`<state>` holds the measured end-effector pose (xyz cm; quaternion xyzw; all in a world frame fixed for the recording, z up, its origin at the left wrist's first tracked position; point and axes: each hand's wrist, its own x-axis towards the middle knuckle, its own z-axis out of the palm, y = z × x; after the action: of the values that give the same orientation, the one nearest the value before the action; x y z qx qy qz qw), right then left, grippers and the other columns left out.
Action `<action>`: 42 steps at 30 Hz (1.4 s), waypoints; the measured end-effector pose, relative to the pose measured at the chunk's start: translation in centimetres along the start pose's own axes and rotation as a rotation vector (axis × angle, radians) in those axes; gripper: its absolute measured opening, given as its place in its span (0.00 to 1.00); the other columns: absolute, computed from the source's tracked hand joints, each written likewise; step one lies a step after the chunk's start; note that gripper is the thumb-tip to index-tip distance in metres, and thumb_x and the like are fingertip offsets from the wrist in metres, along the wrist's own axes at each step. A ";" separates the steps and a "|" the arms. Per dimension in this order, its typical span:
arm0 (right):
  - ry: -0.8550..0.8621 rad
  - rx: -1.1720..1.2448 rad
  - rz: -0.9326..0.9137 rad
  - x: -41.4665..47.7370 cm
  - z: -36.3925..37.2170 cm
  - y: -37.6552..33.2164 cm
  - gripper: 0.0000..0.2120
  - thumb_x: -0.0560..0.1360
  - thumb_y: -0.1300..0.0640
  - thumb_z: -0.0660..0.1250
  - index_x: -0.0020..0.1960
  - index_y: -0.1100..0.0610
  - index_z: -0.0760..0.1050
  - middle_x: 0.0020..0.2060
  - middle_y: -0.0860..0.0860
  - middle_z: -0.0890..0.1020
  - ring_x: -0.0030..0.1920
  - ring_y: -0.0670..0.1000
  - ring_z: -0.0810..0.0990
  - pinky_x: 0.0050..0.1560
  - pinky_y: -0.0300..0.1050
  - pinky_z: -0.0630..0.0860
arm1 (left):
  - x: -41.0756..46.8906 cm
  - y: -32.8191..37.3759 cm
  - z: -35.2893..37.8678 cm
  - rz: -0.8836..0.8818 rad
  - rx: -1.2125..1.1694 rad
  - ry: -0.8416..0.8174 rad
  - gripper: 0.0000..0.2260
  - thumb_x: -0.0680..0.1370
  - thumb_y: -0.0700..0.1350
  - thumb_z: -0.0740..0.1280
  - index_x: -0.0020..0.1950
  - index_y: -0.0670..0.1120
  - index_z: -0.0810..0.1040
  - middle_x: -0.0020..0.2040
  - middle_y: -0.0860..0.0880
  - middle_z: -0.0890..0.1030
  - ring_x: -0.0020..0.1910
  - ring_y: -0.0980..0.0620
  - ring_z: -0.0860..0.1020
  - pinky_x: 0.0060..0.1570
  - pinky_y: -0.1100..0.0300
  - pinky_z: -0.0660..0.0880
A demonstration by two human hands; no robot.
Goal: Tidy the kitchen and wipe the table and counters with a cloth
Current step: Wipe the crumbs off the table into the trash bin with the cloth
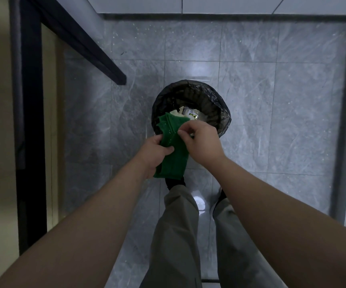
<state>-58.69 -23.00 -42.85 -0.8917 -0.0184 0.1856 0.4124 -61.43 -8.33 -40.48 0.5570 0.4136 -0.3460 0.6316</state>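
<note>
- Risk 1, debris misses bin: only the upper part of the green cloth (173,150) overhangs the opening of the waste bin (225,119). The lower part hangs on the near side of the rim, above the floor tiles (271,80) and a trouser leg (178,215). Specks shaken off low down would prob. land on the floor.
- Risk 2, cloth dropped: the left hand (153,154) is the main hold. If it slackens while the right hand (201,142) pulls, the cloth could fall onto the paper waste (188,113).
- Risk 3, contamination: the cloth's top edge sits close above the waste and the black liner (215,94); contact cannot be told. Touching either would soil a cloth needed for table/counter wiping.
- Grip, L: fingers and thumb curled round the cloth at approx. mid-length, thumb on top.
- Grip, R: fingers curled, thumb + forefinger tips closed on the cloth's right edge, near the L thumb. Whether they also hold a crumb cannot be told.
- Cloth location: in both hands, in the air, over the bin's near rim; on no surface.
- Cloth appearance: dark green, coarse-looking, folded in several layers w/ stepped edges fanned at the top. Small pale specks on the upper face. Wet/dry: cannot tell.
</note>
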 end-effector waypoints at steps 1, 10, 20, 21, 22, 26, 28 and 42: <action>0.005 0.005 0.033 0.0 -0.1 -0.1 0.04 0.76 0.55 0.70 0.47 0.55 0.82 0.42 0.49 0.82 0.44 0.49 0.80 0.49 0.51 0.79 | -0.1 0.0 0.0 0.000 -0.009 0.003 0.12 0.80 0.31 0.63 0.58 0.44 0.80 0.52 0.41 0.83 0.48 0.44 0.83 0.46 0.50 0.81; 0.046 -0.272 0.326 0.7 -0.6 -0.3 0.16 0.80 0.43 0.61 0.42 0.54 0.75 0.42 0.52 0.80 0.41 0.55 0.79 0.36 0.49 0.75 | -1.0 -0.1 -0.6 -0.017 -0.133 0.067 0.14 0.80 0.32 0.63 0.65 0.41 0.77 0.54 0.40 0.83 0.48 0.43 0.83 0.44 0.49 0.82; -0.013 0.052 0.271 -0.3 -1.9 -3.8 0.09 0.76 0.54 0.71 0.55 0.54 0.84 0.48 0.47 0.85 0.43 0.44 0.79 0.49 0.36 0.74 | -4.6 2.7 -0.9 -0.013 -0.237 0.026 0.16 0.81 0.33 0.62 0.68 0.42 0.75 0.57 0.39 0.83 0.49 0.41 0.84 0.39 0.48 0.83; -0.005 0.083 0.278 -0.3 -1.9 -4.1 0.10 0.76 0.53 0.71 0.56 0.54 0.84 0.49 0.47 0.85 0.44 0.44 0.80 0.50 0.36 0.75 | -4.8 3.0 -1.0 -0.013 -0.240 0.020 0.16 0.81 0.33 0.62 0.68 0.42 0.75 0.57 0.39 0.83 0.50 0.41 0.84 0.39 0.48 0.83; 0.003 0.132 0.289 -0.2 -1.8 -4.2 0.11 0.75 0.52 0.72 0.57 0.53 0.83 0.50 0.47 0.85 0.45 0.44 0.81 0.51 0.37 0.76 | -4.8 3.1 -1.1 -0.011 -0.244 0.018 0.16 0.81 0.33 0.62 0.67 0.42 0.76 0.57 0.39 0.83 0.50 0.41 0.84 0.40 0.47 0.83; -0.016 0.186 0.309 0.1 -1.0 -4.1 0.09 0.74 0.52 0.74 0.53 0.51 0.85 0.48 0.48 0.85 0.47 0.48 0.83 0.51 0.45 0.81 | -4.2 2.9 -1.6 0.014 -0.236 0.039 0.17 0.80 0.31 0.62 0.68 0.42 0.75 0.57 0.38 0.82 0.50 0.41 0.83 0.44 0.46 0.82; -0.030 0.205 0.329 0.3 -0.5 -3.7 0.07 0.73 0.54 0.75 0.51 0.52 0.84 0.47 0.48 0.85 0.46 0.49 0.83 0.51 0.47 0.81 | -3.8 2.6 -1.7 0.017 -0.223 0.048 0.17 0.80 0.31 0.62 0.68 0.42 0.75 0.56 0.39 0.83 0.48 0.42 0.83 0.45 0.47 0.82; -0.152 0.288 0.621 1.4 -1.4 -3.6 0.11 0.79 0.54 0.66 0.39 0.56 0.76 0.33 0.51 0.78 0.38 0.51 0.75 0.40 0.43 0.72 | -3.5 2.8 -3.5 -0.029 -0.229 0.118 0.18 0.80 0.30 0.61 0.64 0.46 0.75 0.55 0.41 0.81 0.48 0.42 0.81 0.46 0.46 0.79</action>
<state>-56.48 -21.34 -39.77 -0.7711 0.2494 0.3690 0.4551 -60.90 -4.54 -36.24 0.4946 0.4948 -0.2723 0.6606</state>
